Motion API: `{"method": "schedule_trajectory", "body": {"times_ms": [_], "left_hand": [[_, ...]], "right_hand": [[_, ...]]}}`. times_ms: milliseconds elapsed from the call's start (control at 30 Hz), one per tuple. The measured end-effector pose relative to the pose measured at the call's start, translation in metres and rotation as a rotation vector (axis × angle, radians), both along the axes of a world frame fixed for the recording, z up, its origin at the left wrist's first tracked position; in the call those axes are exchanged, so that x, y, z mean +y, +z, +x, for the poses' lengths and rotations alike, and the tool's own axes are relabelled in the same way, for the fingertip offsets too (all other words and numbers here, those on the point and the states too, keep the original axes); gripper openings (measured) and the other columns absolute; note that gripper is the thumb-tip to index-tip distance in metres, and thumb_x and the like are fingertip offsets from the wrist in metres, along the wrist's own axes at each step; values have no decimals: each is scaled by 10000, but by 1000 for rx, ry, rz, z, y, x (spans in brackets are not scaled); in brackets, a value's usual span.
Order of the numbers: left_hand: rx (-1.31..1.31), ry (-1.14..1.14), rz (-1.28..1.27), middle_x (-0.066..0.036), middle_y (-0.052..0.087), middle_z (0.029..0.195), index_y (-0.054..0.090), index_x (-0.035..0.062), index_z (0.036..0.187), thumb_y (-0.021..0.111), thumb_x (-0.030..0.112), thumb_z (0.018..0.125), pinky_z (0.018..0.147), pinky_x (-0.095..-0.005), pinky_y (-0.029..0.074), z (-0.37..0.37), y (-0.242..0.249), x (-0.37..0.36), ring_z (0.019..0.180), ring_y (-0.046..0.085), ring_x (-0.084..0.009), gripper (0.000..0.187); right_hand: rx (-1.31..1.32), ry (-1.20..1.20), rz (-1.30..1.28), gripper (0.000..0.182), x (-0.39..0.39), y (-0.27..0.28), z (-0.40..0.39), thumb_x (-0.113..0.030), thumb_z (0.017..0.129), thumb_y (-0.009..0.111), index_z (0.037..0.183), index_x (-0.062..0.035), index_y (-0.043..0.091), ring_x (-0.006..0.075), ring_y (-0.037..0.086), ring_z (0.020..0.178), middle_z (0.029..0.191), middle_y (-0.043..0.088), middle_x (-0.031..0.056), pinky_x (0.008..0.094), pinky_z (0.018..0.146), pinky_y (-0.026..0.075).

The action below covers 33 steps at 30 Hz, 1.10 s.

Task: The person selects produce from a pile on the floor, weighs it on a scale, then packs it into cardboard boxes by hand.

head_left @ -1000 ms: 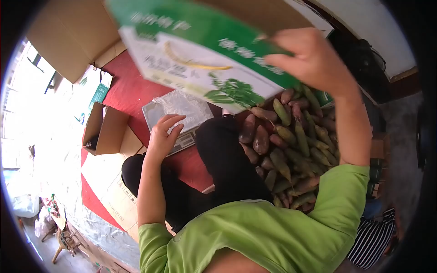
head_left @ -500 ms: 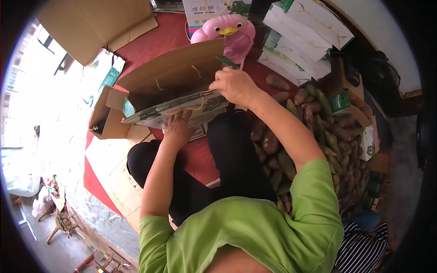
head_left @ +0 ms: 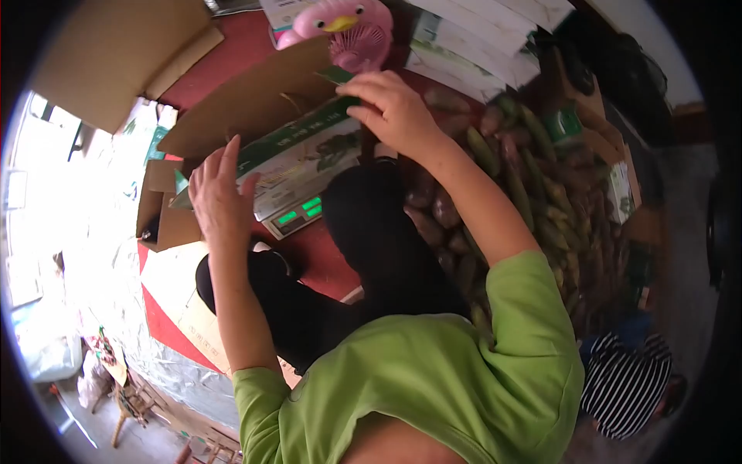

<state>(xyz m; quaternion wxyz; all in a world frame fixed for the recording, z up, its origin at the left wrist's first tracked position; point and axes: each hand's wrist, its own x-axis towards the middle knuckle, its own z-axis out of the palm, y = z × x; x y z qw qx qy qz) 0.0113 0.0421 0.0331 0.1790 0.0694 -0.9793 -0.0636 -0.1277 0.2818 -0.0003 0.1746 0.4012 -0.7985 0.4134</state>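
A printed carton with a green upper strip and rope handles stands in front of my knees, its tall brown back panel raised behind. My left hand is at the carton's left end, fingers up and thumb apart. At the right upper corner is my right hand, thumb and fingers apart, fingertips at the edge by a small green flap. Below the carton's front shows a weighing scale with lit green digits. What is inside the carton is hidden.
A heap of long green and reddish root vegetables lies on the right. A pink duck-faced fan and white printed cartons stand behind. An open brown box is at left. A person in a striped top is at lower right.
My left hand has left the carton's front and moved up to its left end. The front panel's green strip now faces up, and the scale display shows. My right hand's fingers have spread.
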Motion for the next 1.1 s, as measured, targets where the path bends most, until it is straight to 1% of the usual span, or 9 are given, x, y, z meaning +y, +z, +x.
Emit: {"method": "schedule_trajectory", "body": {"times_ms": [100, 167, 233, 300, 400, 533, 600, 933, 1100], "left_hand": [[-47, 1, 18, -68, 578, 1004, 609, 149, 1167, 723, 75, 693, 846, -406, 444, -7, -7, -7, 974, 557, -267, 493], [-69, -18, 33, -81, 564, 928, 636, 135, 1118, 691, 29, 705, 767, -402, 462, -8, -8, -5, 920, 569, -273, 430], [-114, -11, 40, -81, 564, 920, 641, 142, 1110, 675, 14, 708, 762, -399, 466, -9, -18, -3, 917, 572, -267, 423], [-183, 0, -6, -67, 562, 911, 653, 160, 1089, 670, 44, 724, 759, -391, 471, -8, -24, -4, 911, 576, -264, 383], [-200, -6, -41, -58, 548, 886, 677, 155, 1035, 667, 73, 747, 741, -388, 473, -7, -24, -1, 887, 574, -254, 300], [-163, 37, -72, -54, 533, 851, 704, 142, 962, 659, 82, 762, 707, -389, 476, -11, -29, 2, 852, 573, -243, 214], [-144, 55, -89, -53, 534, 845, 708, 137, 951, 656, 80, 764, 698, -390, 477, -11, -29, 2, 846, 573, -243, 202], [-131, 27, -165, -50, 531, 812, 719, 136, 936, 662, 87, 754, 795, -378, 419, -10, -30, 0, 816, 565, -236, 196], [-91, -26, -128, -59, 523, 798, 716, 125, 928, 664, 62, 723, 769, -384, 428, -10, -35, -6, 797, 561, -245, 221]], "right_hand": [[-154, -171, -106, 246, 39, -13, 2, -127, 771, 672, 1012, -79, 665, 282, 591, 948, 957, 645, 94, 364, 818, 481], [-466, -293, -191, 235, 72, -41, 9, -118, 778, 661, 1008, -69, 666, 277, 621, 899, 935, 656, 108, 355, 793, 492], [-588, -437, -101, 243, 108, -90, 24, -137, 772, 669, 1008, -79, 671, 293, 627, 897, 938, 653, 122, 365, 788, 493], [-526, -496, 22, 222, 138, -156, 53, -153, 778, 669, 991, -89, 680, 321, 626, 904, 921, 655, 139, 390, 785, 491], [-752, -449, 303, 225, 156, -208, 123, -141, 778, 634, 986, -66, 671, 308, 643, 865, 935, 670, 139, 374, 782, 499], [-979, -517, 432, 199, 143, -224, 174, -189, 790, 599, 950, -110, 688, 320, 639, 877, 911, 670, 140, 390, 775, 502], [-1050, -417, 440, 186, 141, -235, 181, -184, 788, 586, 926, -119, 692, 326, 633, 892, 904, 669, 141, 413, 774, 499], [-779, -663, 508, 190, 174, -245, 97, -187, 779, 590, 918, -93, 680, 344, 615, 906, 933, 658, 151, 441, 802, 489], [-654, -899, 850, 268, 204, -237, 48, -211, 782, 647, 1036, -129, 621, 294, 532, 1051, 1064, 592, 78, 452, 839, 468]]}}
